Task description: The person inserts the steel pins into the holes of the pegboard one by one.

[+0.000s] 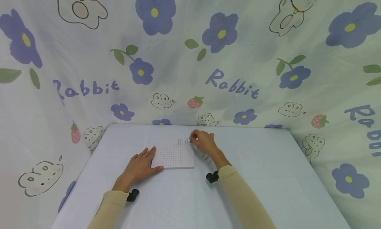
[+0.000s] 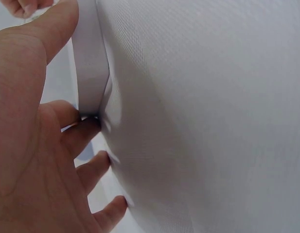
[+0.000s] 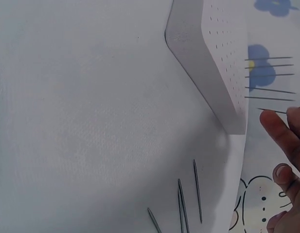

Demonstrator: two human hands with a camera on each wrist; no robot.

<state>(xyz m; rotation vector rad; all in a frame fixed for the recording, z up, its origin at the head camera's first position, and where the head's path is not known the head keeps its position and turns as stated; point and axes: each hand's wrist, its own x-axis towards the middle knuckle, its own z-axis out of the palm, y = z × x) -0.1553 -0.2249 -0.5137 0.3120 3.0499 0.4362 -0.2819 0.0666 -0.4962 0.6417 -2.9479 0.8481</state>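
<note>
A white pegboard (image 1: pixel 174 157) with rows of small holes lies on the table. My left hand (image 1: pixel 140 166) rests at its left side, with fairly straight fingers touching the edge and the thumb by the front corner. At the far right corner, my right hand (image 1: pixel 204 142) pinches a thin metal pin (image 3: pixel 272 111) between thumb and fingertips. The held pin's tip is close to the board's top; whether it is in a hole cannot be seen. Several similar pins (image 3: pixel 270 75) stand in a row along the far edge.
Several loose pins (image 3: pixel 198 191) lie on the white table (image 1: pixel 262 176) right of the board, partly under my right forearm. A patterned cloth (image 1: pixel 178 63) hangs behind the table and along its sides.
</note>
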